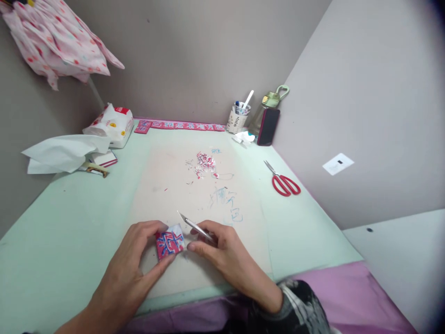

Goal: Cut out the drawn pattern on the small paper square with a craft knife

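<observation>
Between the thumb and fingers of my left hand [139,260] is a small square tile [169,242], pink-red with a blue-outlined, partly white character on its face. My right hand [222,255] is closed around a silver craft knife [196,226], its blade tip pointing up and left above the tile's far edge. The right thumb is close to the tile's right side; whether it touches cannot be made out. Under both hands lies a beige work sheet [160,171] with blue pen marks. Farther up the sheet is a heap of red and white shavings [205,162].
Along the back edge runs a row of pink tiles [187,125]. Red-handled scissors [282,180] lie at right. A pen cup [238,119], green-lidded bottle [266,106] and leaning phone [269,127] stand at back right. A tissue pack [113,124] and a yellow-handled cutter [95,169] are at left.
</observation>
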The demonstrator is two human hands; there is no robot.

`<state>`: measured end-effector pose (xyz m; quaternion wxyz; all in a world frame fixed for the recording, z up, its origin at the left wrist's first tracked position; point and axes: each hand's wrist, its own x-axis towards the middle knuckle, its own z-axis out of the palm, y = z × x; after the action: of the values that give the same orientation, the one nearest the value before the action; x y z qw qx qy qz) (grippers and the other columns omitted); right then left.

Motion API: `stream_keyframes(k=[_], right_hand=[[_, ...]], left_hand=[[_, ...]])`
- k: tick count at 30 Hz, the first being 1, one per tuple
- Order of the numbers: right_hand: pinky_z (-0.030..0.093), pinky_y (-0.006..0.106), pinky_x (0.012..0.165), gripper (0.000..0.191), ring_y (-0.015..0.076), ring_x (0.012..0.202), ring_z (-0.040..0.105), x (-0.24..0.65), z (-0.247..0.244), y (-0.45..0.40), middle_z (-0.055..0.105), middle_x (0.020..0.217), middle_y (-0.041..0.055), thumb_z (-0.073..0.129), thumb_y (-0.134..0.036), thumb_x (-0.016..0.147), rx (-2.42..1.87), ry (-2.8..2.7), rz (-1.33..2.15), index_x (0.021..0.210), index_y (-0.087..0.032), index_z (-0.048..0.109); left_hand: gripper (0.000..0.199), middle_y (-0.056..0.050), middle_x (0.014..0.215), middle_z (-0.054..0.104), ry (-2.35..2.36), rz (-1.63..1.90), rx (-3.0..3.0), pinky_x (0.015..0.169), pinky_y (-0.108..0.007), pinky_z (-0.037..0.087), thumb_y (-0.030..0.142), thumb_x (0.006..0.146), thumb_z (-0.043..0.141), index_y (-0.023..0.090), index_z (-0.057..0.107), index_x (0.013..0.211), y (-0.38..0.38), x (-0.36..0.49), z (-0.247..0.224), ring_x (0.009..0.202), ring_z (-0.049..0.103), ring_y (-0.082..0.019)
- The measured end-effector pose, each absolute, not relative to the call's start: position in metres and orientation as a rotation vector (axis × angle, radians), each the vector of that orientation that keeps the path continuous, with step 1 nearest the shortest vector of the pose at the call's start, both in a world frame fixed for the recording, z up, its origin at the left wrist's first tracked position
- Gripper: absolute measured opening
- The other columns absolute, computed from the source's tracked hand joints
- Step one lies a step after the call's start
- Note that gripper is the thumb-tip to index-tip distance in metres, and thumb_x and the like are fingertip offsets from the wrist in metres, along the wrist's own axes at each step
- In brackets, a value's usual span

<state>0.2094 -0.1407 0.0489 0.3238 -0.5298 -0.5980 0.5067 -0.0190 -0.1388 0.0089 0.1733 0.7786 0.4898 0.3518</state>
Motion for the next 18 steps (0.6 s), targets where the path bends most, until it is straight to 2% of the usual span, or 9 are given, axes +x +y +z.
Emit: stream_keyframes(k=[5,10,15,18], right_hand=[[0.03,0.023,0.059,0.018,0.0098,0.064,0.039,0.195,0.042,-0.137,0.05,0.067,-0.0055,0.079,-0.029,0.082,-1.186,-1.302,1.618,0.077,-0.016,0.068],[0.037,0.024,0.066,0.02,0.0115,0.068,0.049,0.197,0.043,-0.136,0.061,0.073,-0.0021,0.079,-0.034,0.082,-1.109,-1.235,1.683,0.082,-0.015,0.073],[0.044,0.025,0.071,0.025,0.0134,0.072,0.056,0.196,0.044,-0.136,0.068,0.074,-0.0004,0.084,-0.039,0.078,-1.087,-1.183,1.676,0.078,-0.015,0.075],[0.044,0.024,0.069,0.026,0.0125,0.068,0.054,0.195,0.043,-0.136,0.065,0.069,-0.0022,0.086,-0.039,0.075,-1.087,-1.163,1.672,0.074,-0.016,0.074]], left_hand=[[0.021,-0.003,0.111,0.063,1.292,1.153,2.362,0.091,-0.029,0.052,0.037,0.1,0.059,0.024,0.056,0.116,-0.142,-0.012,0.02,0.102,0.064,-0.019],[0.02,-0.003,0.112,0.066,1.308,1.055,2.377,0.092,-0.036,0.054,0.046,0.101,0.059,0.029,0.062,0.11,-0.139,-0.014,0.017,0.107,0.062,-0.024],[0.023,-0.001,0.115,0.067,1.249,0.972,2.202,0.081,-0.024,0.059,0.051,0.101,0.057,0.03,0.062,0.11,-0.139,-0.011,0.023,0.098,0.071,-0.017],[0.017,0.002,0.111,0.07,1.23,1.03,2.156,0.083,-0.02,0.058,0.046,0.102,0.056,0.032,0.063,0.108,-0.139,-0.006,0.029,0.098,0.072,-0.014]])
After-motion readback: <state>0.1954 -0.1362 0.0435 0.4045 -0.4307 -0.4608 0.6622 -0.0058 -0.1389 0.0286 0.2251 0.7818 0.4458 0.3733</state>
